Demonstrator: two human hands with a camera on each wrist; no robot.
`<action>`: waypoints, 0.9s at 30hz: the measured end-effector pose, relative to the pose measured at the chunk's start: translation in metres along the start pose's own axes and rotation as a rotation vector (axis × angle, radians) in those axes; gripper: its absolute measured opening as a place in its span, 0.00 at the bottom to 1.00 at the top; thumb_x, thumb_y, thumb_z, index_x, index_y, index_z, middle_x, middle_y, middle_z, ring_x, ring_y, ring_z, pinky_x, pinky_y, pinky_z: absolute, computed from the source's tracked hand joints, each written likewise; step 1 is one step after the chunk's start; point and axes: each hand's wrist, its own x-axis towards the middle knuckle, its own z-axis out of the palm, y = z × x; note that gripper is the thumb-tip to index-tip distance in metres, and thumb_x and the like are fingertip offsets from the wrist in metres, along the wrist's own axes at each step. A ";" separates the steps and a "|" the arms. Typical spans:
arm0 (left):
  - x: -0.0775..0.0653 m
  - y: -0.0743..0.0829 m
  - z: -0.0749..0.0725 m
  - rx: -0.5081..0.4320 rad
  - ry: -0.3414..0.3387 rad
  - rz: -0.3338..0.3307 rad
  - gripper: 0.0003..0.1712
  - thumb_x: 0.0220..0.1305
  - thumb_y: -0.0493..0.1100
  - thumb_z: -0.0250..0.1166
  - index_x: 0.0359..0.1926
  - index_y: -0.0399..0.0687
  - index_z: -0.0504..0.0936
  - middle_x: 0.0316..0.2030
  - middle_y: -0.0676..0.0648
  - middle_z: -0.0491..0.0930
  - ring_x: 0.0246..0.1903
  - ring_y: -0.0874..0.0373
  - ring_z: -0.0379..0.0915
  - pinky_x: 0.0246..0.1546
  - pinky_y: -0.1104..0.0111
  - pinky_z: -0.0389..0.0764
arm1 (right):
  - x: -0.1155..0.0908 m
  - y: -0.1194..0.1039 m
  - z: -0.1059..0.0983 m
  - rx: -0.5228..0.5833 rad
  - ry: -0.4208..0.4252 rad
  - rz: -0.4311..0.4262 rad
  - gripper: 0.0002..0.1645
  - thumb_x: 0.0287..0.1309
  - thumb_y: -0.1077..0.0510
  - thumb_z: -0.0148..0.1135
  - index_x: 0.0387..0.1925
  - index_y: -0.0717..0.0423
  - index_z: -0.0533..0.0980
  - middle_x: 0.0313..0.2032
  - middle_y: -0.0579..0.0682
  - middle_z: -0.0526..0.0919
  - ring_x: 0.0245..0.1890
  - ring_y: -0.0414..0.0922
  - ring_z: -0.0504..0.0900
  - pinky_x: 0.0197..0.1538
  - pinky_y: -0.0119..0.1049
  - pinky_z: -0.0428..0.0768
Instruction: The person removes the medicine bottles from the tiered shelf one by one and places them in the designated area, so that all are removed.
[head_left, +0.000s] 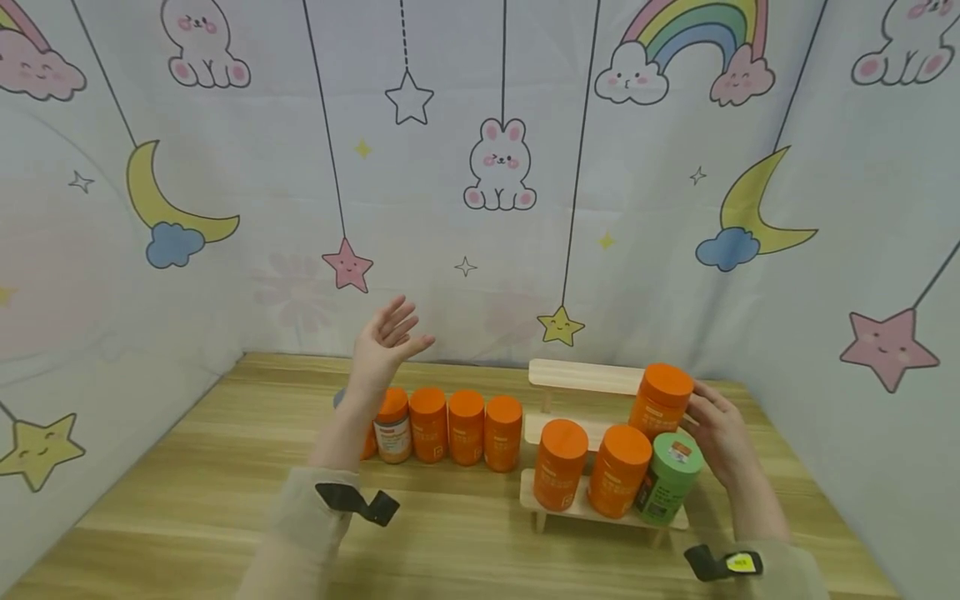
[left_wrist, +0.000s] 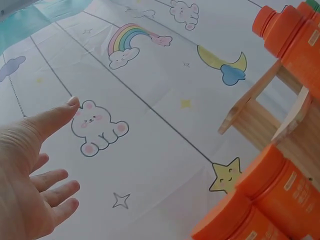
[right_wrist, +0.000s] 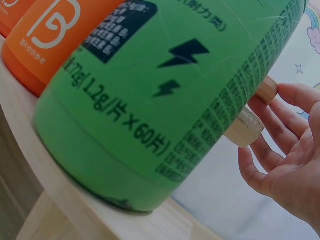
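Observation:
My left hand (head_left: 382,342) is raised above the left row of jars, fingers loosely spread and holding nothing; the left wrist view shows the same hand (left_wrist: 30,175) against the backdrop. At the right end of a tiered wooden rack (head_left: 585,377), my right hand (head_left: 720,433) is beside an orange jar (head_left: 662,400), its fingertips partly hidden behind it. Close up, the relaxed fingers (right_wrist: 285,130) lie by the wooden shelf ends (right_wrist: 245,129); contact is hard to tell. A green jar (head_left: 670,479) and two orange jars (head_left: 561,467) stand on the front tier.
Several orange-lidded jars (head_left: 467,429) stand in a row on the wood-grain table (head_left: 420,533), left of the rack. One jar (head_left: 393,433) there has a pale label. A cartoon-printed cloth (head_left: 450,208) hangs behind and along both sides.

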 end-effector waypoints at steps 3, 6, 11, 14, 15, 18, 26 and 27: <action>0.001 -0.002 0.018 -0.001 -0.045 0.026 0.44 0.60 0.34 0.69 0.74 0.47 0.59 0.70 0.44 0.65 0.69 0.49 0.63 0.72 0.57 0.60 | -0.001 0.001 -0.001 -0.007 0.005 0.005 0.21 0.75 0.60 0.42 0.48 0.34 0.79 0.46 0.32 0.82 0.46 0.30 0.80 0.47 0.26 0.79; 0.001 -0.003 0.035 0.004 -0.075 0.045 0.43 0.59 0.34 0.69 0.73 0.48 0.61 0.70 0.44 0.66 0.69 0.47 0.63 0.72 0.54 0.60 | -0.001 0.001 -0.001 -0.013 0.009 0.007 0.21 0.75 0.60 0.42 0.48 0.34 0.80 0.46 0.32 0.82 0.46 0.30 0.80 0.47 0.26 0.79; 0.002 -0.003 0.061 0.001 -0.126 0.048 0.43 0.59 0.35 0.70 0.72 0.49 0.62 0.69 0.44 0.67 0.68 0.48 0.64 0.71 0.52 0.61 | 0.001 -0.001 0.000 -0.004 0.018 0.005 0.22 0.75 0.61 0.43 0.46 0.34 0.80 0.44 0.32 0.83 0.45 0.30 0.80 0.46 0.26 0.79; 0.002 -0.003 0.077 -0.010 -0.160 0.049 0.43 0.58 0.35 0.70 0.72 0.50 0.63 0.69 0.44 0.68 0.68 0.47 0.64 0.71 0.52 0.61 | 0.002 -0.003 0.002 -0.008 0.028 0.008 0.21 0.75 0.60 0.43 0.46 0.34 0.80 0.44 0.32 0.83 0.45 0.30 0.80 0.46 0.26 0.79; 0.002 -0.002 0.082 -0.014 -0.170 0.047 0.42 0.58 0.36 0.70 0.72 0.50 0.63 0.69 0.44 0.68 0.68 0.47 0.64 0.71 0.52 0.61 | 0.003 -0.003 0.003 -0.009 0.031 0.009 0.21 0.75 0.60 0.43 0.46 0.33 0.80 0.44 0.32 0.83 0.45 0.30 0.80 0.46 0.26 0.79; 0.001 -0.002 0.097 -0.024 -0.198 0.044 0.43 0.56 0.35 0.71 0.72 0.50 0.64 0.68 0.44 0.68 0.68 0.47 0.64 0.71 0.52 0.62 | 0.003 -0.004 0.003 -0.014 0.034 0.010 0.20 0.75 0.60 0.44 0.46 0.34 0.80 0.44 0.32 0.83 0.45 0.30 0.79 0.46 0.26 0.79; -0.002 0.002 0.135 0.003 -0.313 0.015 0.45 0.54 0.36 0.74 0.72 0.54 0.64 0.68 0.47 0.69 0.68 0.49 0.65 0.70 0.54 0.64 | 0.002 -0.003 0.003 -0.012 0.033 0.015 0.20 0.75 0.60 0.44 0.45 0.34 0.80 0.44 0.31 0.83 0.45 0.30 0.80 0.46 0.26 0.79; -0.003 0.003 0.139 0.018 -0.340 0.009 0.46 0.54 0.37 0.74 0.72 0.55 0.64 0.69 0.48 0.68 0.68 0.51 0.65 0.69 0.54 0.65 | 0.002 -0.002 0.003 -0.016 0.031 0.016 0.20 0.75 0.60 0.44 0.46 0.33 0.80 0.44 0.31 0.83 0.45 0.30 0.80 0.46 0.26 0.79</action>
